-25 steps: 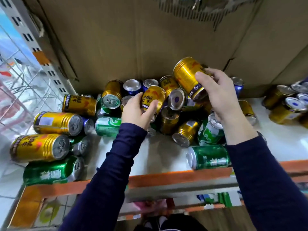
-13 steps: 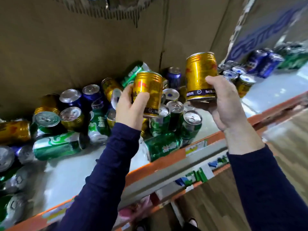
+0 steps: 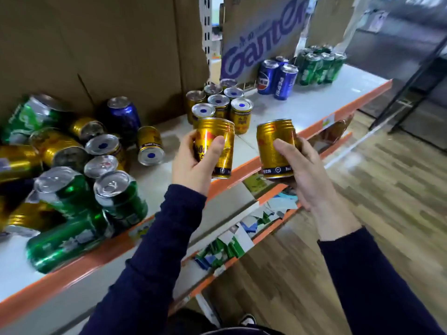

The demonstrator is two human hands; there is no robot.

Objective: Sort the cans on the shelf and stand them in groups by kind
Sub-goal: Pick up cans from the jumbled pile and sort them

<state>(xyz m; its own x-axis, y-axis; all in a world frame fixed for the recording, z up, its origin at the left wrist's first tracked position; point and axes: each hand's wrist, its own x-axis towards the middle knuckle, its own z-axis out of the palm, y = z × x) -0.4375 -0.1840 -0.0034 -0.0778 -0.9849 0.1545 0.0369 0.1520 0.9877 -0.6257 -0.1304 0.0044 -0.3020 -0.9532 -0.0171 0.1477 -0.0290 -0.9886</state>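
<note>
My left hand [image 3: 193,163] grips a gold can [image 3: 219,141] upside down, just in front of a standing group of gold cans [image 3: 221,105]. My right hand [image 3: 300,170] holds a second gold can [image 3: 274,146] over the shelf's orange front edge [image 3: 242,169]. A jumbled heap of gold, green and blue cans [image 3: 72,170] lies at the left of the white shelf [image 3: 302,110]. Standing blue cans [image 3: 278,78] and a block of green cans [image 3: 319,66] are at the far right.
Brown cardboard [image 3: 108,44] backs the shelf, with a printed cardboard panel [image 3: 261,39] further right. A lower shelf with small packets [image 3: 229,243] sits below. Wooden floor [image 3: 375,201] lies to the right, with a dark metal frame [image 3: 416,76] beyond.
Both hands have carried their gold cans rightward from the heap toward the standing gold group. The view has swung right, bringing the sorted blue and green cans into sight.
</note>
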